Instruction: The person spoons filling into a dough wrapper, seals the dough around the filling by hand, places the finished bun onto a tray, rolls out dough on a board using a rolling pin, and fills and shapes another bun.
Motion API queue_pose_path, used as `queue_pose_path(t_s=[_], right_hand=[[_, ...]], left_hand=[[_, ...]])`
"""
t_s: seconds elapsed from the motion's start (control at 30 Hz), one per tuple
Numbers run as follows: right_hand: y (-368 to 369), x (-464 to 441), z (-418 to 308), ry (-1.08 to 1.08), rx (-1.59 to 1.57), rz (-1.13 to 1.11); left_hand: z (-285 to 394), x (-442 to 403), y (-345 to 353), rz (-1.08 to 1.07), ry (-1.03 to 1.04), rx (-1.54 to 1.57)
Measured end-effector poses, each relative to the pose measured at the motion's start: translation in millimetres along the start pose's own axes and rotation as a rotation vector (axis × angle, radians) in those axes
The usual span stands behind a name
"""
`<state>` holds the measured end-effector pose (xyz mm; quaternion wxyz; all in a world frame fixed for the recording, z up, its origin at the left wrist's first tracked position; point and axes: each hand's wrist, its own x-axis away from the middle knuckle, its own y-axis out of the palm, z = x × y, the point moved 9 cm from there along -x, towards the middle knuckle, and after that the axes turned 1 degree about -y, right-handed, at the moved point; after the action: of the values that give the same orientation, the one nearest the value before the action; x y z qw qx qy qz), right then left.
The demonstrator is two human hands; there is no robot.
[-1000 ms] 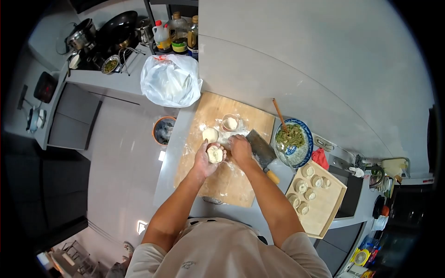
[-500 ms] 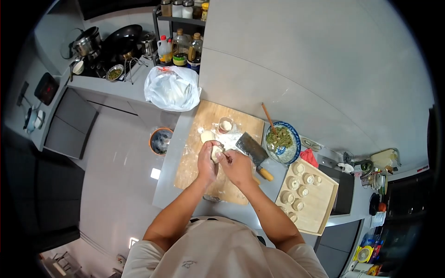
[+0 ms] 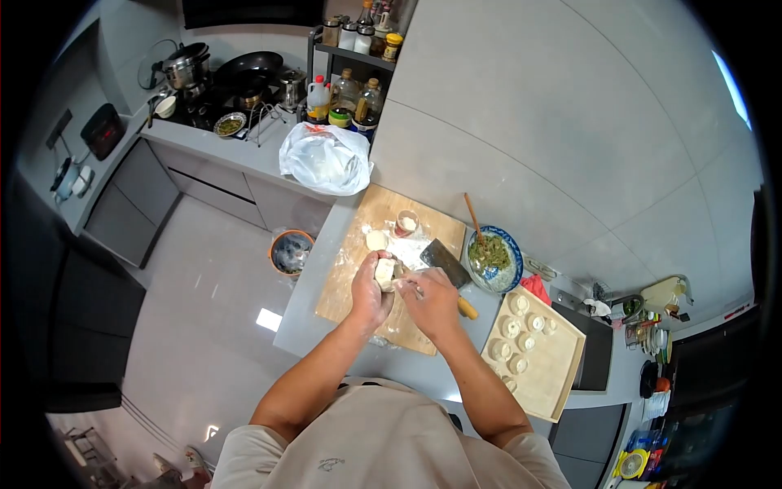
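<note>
My left hand (image 3: 371, 292) is cupped around a pale piece of dough (image 3: 386, 275) above the floury wooden board (image 3: 338, 297). My right hand (image 3: 432, 301) comes in from the other side, its thumb and fingers pinched together at the dough's edge. Just beyond my hands, a flat round of dough (image 3: 376, 240) rests on the board, near a small cup (image 3: 406, 222) with something pale in it. To the right of the dough lies a broad cleaver (image 3: 445, 262), its wooden handle (image 3: 467, 307) partly behind my right hand.
Right of the board stands a blue-rimmed bowl (image 3: 516, 259) of green filling (image 3: 489, 253) with a wooden utensil (image 3: 472, 213). A tray (image 3: 547, 387) holds several shaped dough pieces. A white plastic bag (image 3: 326, 159) sits on the back counter; an orange-rimmed bin (image 3: 292, 231) is on the floor.
The view has tilted and shifted a little. My right fingers have moved slightly outward from the dough's middle to its edge, and more of the dough's pale face shows.
</note>
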<state>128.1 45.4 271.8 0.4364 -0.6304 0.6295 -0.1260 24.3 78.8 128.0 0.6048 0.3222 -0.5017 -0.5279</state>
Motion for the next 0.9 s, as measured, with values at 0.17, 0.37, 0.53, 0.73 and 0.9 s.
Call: queue_pose_path(t_s=[0.17,0.37,0.53,0.73,0.9], right_hand=[[9.9,10.1,-18.6,-0.148,0.037,0.082],[10.9,12.0,-28.0,-0.278,0.076,0.065],[-30.4,2.5,-34.7,-0.303,0.039,-0.009],[-23.1,9.0,-44.3,-0.407,0.025,-0.063],[-21.7,11.3,-41.6,-0.447,0.016,-0.012]], left_hand=[[1.1,14.7,11.6,-0.012,-0.021,-0.005],[-1.5,21.1,12.7,-0.018,-0.074,0.066],[-2.4,16.0,19.7,-0.042,-0.212,0.281],[-9.4,26.0,30.7,-0.036,-0.346,0.205],[-15.9,34.0,42.4,-0.019,-0.349,0.288]])
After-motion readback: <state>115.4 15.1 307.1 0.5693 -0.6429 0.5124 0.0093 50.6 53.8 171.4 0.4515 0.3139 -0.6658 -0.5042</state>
